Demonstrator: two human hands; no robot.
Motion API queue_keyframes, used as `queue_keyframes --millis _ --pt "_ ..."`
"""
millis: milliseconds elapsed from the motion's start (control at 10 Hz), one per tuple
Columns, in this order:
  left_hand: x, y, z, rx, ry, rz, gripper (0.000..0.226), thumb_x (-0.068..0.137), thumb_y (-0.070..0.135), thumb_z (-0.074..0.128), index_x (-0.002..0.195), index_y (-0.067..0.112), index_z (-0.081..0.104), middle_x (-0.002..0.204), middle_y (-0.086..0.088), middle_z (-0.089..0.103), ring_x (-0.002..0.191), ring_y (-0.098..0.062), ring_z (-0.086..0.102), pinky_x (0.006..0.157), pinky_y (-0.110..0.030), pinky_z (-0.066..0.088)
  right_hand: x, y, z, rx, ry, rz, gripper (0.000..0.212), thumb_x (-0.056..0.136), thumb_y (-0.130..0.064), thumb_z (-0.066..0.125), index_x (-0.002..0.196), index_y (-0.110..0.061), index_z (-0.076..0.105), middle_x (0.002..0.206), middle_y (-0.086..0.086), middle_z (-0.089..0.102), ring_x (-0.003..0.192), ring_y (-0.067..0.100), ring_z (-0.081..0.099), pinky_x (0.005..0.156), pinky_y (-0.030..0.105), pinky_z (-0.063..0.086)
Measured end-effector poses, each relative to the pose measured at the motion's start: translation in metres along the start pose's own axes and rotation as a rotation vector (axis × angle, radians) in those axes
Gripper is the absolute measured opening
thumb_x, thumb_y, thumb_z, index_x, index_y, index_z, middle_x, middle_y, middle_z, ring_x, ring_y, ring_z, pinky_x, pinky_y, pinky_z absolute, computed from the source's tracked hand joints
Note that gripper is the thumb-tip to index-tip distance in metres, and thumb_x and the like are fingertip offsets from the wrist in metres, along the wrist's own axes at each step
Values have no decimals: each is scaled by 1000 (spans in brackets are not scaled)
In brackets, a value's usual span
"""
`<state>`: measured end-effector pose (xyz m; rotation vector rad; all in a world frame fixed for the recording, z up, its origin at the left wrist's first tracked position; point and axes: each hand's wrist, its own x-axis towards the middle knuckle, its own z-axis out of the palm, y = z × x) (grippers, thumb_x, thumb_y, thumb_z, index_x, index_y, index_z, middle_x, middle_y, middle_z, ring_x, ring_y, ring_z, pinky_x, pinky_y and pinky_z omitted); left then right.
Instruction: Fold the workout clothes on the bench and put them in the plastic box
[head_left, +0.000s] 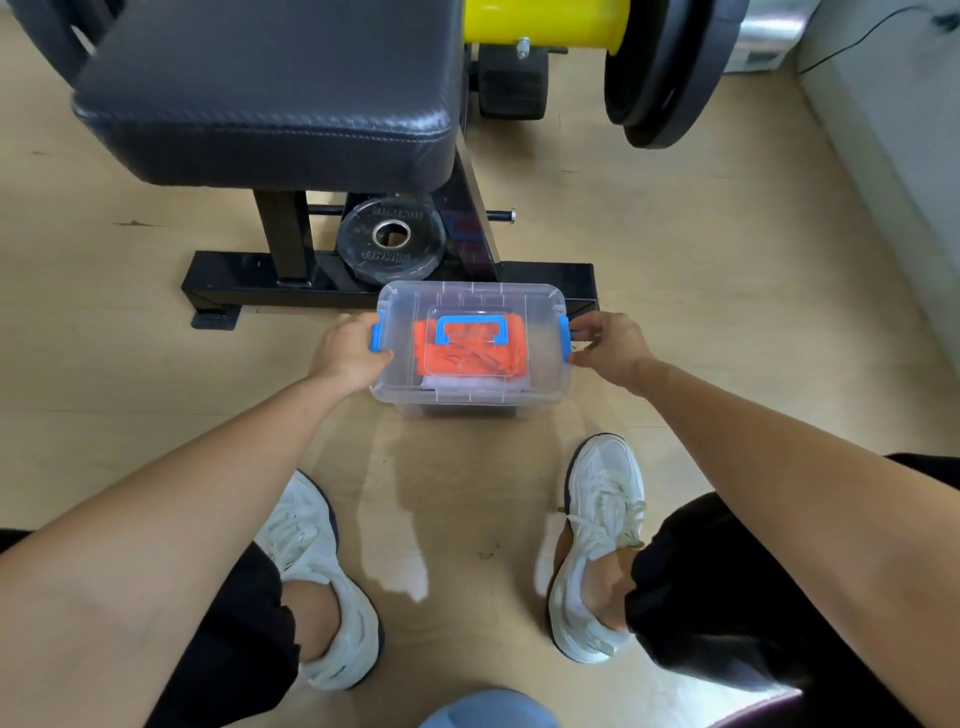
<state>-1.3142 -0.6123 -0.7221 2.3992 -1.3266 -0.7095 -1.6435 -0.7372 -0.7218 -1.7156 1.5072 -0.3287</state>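
Wooden floor (675, 260) is filling the view. Black padded bench (270, 88) is sitting at the top left, nothing lying on its pad, with its black base frame (249, 280) running across the floor below. Large black weight plate (670, 67) is hanging on a yellow sleeve (540, 21) at the top right. Person is crouching, white sneakers (597, 545) planted on the floor on either side.

Clear plastic box (543, 332) is standing on the floor just in front of the base frame, between the two hands, lid on. Small weight plate (389, 239) is leaning under the bench, right behind the box. Folded orange garment (467, 358) is showing through the lid, inside the box, with something white under it. Blue handle (470, 322) is lying flat on the lid.

Left hand (348, 353) is gripping the left latch (377, 338), fingers curled over it and thumb under. Right hand (608, 348) is pinching the right latch (564, 338) between fingertips and thumb.
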Motion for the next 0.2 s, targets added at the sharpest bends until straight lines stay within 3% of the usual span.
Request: queue_keyframes --millis 100,200 --pt "-6 14 -19 52 -65 85 40 89 25 71 129 25 64 133 -5 57 121 -25 56 99 -37 47 -3 -19 -15 -148 -139 -43 37 73 0 82 106 -11 69 90 7 65 81 20 59 79 30 53" --pt "-19 38 -40 83 -162 206 25 90 25 70 115 24 73 123 3 67 105 -16 61 90 -31 46 -9 -43 -25 -277 -308 -60 34 75 -1 79 108 -9 71 88 8 66 80 21 59 81 30 52"
